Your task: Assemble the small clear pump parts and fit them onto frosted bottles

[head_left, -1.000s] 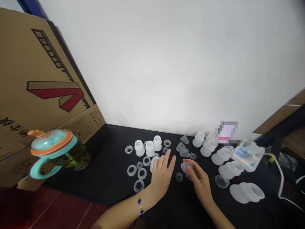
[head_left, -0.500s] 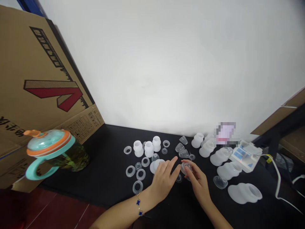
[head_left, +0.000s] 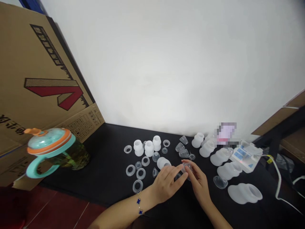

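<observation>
My right hand [head_left: 198,182] pinches a clear round ring-like part [head_left: 186,167] between thumb and fingers. My left hand [head_left: 166,183], a bracelet on its wrist, reaches across to that part; its fingers are spread and its fingertips are at the part's left edge. Just behind my left hand lies a white bottle-like piece [head_left: 163,162] on its side. Several translucent rings [head_left: 141,174] lie left of my hands, with small clear domes [head_left: 156,156] among them. White ribbed pieces [head_left: 149,149] stand behind the rings. Clear cone-shaped pieces [head_left: 183,153] lie behind my right hand.
A teal and orange lidded jug [head_left: 54,151] stands at the left by a large cardboard box [head_left: 43,63]. Several white flared cups [head_left: 228,170] line the right side of the black table [head_left: 102,159]. A white device [head_left: 245,157] with a cable sits beyond them.
My left hand has moved right to the clear part in my right hand, uncovering more of the white piece and a small clear dome. My right hand has barely moved.
</observation>
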Motion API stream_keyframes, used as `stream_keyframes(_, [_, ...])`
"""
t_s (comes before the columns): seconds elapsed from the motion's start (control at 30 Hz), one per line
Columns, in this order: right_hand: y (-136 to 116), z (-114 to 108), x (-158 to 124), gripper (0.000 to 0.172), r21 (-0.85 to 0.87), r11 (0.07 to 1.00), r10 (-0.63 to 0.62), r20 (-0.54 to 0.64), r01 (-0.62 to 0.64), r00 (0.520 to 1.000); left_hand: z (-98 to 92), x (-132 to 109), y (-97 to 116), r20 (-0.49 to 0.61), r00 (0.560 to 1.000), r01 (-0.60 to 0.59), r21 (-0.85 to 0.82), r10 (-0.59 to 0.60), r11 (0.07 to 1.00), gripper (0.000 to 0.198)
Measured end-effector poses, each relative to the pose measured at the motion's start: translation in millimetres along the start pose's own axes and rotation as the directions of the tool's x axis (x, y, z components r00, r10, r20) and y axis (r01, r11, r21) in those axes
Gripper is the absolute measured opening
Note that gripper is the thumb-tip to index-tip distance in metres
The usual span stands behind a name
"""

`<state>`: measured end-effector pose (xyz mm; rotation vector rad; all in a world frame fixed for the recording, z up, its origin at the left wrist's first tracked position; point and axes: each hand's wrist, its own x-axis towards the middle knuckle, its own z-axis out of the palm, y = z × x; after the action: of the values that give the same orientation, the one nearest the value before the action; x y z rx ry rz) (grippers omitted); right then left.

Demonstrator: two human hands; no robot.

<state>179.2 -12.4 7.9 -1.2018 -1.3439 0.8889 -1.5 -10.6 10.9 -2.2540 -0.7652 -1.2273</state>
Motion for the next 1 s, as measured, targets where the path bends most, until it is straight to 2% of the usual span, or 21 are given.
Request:
stream_keyframes(0.43, [-2.2,1.2,-0.3,0.037,-0.014,1.000,-0.009,0.005,0.009,1.000,-1.1,-2.2,-0.1,-0.154,0.982,-0.129,-0.138,0.108,0.982,0.017])
stream_keyframes(0.63, [-2.2,1.5,-0.4,0.038,-0.015,1.000,-0.004,-0.003,0.004,1.000,1.4,-7.4,1.1,-0.155,0.979,-0.159,-0.194,0.130,0.968,0.016])
stream_keyframes(0.7, [-2.2,1.4,-0.3,0.038,-0.015,1.000,-0.002,0.002,0.002,1.000,4.0,-8.2,0.8,-0.162,0.985,-0.093,-0.244,0.054,0.965,0.020])
stream_keyframes(0.8, [-1.8,1.4,-0.3,0.039,-0.008,1.000,0.008,0.014,-0.008,1.000,7.0,-8.4,-2.1,-0.134,0.980,0.096,-0.318,-0.145,0.943,0.022])
stream_keyframes(0.87, [-1.4,1.5,-0.4,0.039,-0.006,1.000,0.019,0.023,-0.019,1.000,7.3,-8.1,-5.8,-0.090,0.982,0.131,-0.311,-0.167,0.941,0.025])
stream_keyframes(1.0, [-0.9,1.7,-1.1,0.041,0.000,0.999,0.039,0.033,-0.039,0.999,5.6,-7.5,-14.7,-0.125,0.971,0.163,-0.287,-0.206,0.944,0.037])
